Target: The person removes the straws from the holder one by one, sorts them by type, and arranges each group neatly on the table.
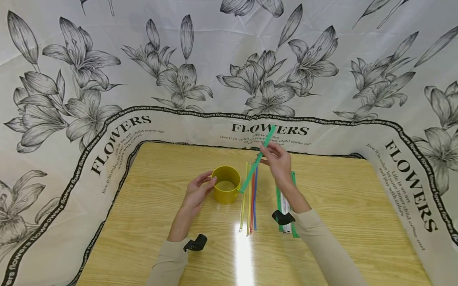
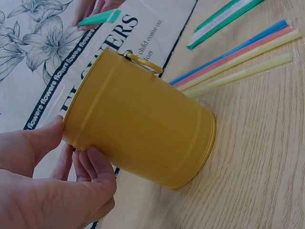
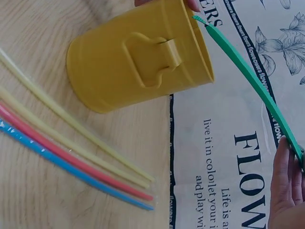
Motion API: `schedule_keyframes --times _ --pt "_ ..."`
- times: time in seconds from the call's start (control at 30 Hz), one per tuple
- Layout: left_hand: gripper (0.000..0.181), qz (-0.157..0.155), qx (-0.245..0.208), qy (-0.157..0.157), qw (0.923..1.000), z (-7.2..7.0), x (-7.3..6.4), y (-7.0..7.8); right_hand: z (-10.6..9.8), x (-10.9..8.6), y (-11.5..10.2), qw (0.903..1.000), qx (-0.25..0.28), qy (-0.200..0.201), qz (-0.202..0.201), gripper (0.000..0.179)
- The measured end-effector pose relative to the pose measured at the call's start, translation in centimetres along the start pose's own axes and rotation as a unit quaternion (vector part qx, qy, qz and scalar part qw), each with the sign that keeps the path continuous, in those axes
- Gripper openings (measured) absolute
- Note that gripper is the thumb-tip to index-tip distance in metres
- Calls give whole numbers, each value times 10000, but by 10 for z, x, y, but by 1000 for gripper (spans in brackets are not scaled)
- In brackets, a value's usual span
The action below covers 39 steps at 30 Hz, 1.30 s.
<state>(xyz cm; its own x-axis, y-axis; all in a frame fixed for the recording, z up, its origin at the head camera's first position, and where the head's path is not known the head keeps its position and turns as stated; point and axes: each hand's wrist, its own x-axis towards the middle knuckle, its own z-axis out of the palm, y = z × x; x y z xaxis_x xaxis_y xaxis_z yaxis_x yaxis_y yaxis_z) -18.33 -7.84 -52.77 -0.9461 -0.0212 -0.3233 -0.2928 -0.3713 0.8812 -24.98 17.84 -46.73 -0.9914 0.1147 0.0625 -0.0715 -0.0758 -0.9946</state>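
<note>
A small yellow metal bucket (image 1: 227, 195) stands on the table, its folded side handle (image 3: 138, 71) facing right in the right wrist view. My left hand (image 1: 196, 191) holds its rim from the left, thumb on top and fingers against the outer wall. In my right hand (image 1: 279, 163) is a long green-wrapped straw (image 3: 252, 81), pinched partway along and slanted. Its lower end overlaps the bucket's right rim in the head view. Under it lie several clear-wrapped straws: yellow (image 2: 238, 74), red (image 3: 76, 157) and blue (image 3: 71, 167).
More long green-wrapped pieces (image 1: 294, 222) and a white one (image 1: 285, 204) lie under my right forearm. Behind the wooden table (image 1: 150, 171) hangs a white cloth (image 1: 214, 47) printed with flowers and lettering, which also lines both sides.
</note>
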Motion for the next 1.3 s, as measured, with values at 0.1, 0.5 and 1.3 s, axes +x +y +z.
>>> schedule_keyframes --times 0.1,0.5,1.3 --pt "40 46 48 11 10000 0 1 -1 -5 -2 3 10000 16 -46 -11 45" --pt "40 60 30 -4 10000 0 0 0 -27 -10 18 9998 -184 -120 15 42" --pt "39 44 -1 8 10000 1 0 0 -74 -26 41 9943 -1060 87 83 43"
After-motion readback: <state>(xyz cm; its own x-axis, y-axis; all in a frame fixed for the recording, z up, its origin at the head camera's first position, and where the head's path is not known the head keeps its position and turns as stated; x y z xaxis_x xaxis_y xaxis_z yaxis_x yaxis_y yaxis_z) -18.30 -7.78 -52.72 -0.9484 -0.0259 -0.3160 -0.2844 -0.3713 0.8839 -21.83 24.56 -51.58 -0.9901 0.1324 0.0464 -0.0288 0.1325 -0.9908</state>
